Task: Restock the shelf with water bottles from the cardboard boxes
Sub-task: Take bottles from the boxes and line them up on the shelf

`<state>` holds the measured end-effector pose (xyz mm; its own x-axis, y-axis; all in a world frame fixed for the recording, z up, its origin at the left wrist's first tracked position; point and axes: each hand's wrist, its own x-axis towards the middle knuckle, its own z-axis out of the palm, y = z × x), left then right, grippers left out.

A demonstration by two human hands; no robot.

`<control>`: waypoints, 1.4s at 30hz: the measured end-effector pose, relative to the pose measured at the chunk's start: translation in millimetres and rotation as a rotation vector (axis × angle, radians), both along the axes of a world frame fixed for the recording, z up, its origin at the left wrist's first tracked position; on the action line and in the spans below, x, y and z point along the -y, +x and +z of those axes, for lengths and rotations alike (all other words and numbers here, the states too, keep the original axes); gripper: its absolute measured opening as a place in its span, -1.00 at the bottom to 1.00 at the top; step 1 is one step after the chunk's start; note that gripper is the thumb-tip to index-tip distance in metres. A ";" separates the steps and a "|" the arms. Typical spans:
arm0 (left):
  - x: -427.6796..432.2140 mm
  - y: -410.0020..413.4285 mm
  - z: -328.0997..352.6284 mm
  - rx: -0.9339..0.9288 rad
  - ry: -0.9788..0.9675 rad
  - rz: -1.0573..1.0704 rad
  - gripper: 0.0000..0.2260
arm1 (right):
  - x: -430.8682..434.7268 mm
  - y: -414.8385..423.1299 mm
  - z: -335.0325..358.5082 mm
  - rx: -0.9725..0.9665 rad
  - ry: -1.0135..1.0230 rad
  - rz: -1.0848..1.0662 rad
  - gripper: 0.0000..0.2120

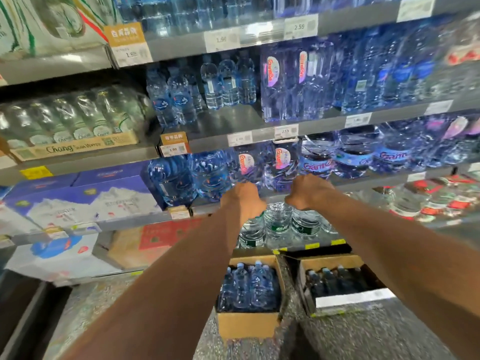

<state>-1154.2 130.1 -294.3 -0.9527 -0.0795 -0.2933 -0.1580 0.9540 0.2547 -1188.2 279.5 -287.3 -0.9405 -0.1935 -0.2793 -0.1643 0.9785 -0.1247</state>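
Stretching out to upright water bottles (281, 162) on the shelf (358, 182), long axes vertical, left hand (242, 201) and right hand (307, 190) hide their fingers; grip cannot be told.

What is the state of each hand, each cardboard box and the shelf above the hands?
left hand, at the shelf bottles, grip hidden
right hand, at the shelf bottles, grip hidden
left cardboard box, open, bottles upright inside
right cardboard box, open, bottles inside
shelf above, partly filled, bare patch

Fingers of the left hand (242, 201) and the right hand (307, 190) were hidden; the upper price labels (221, 40) were blurred.
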 end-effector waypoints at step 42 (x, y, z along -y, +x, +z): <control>-271.7 -114.3 -315.2 0.494 0.013 -0.150 -0.84 | -295.2 -96.9 -297.5 0.498 0.154 -0.054 -0.70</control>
<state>-1268.5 401.9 -609.5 -0.7009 0.0543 -0.7111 -0.1242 0.9726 0.1967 -1285.1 574.8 -584.8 -0.6940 -0.0698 -0.7166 -0.0704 0.9971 -0.0289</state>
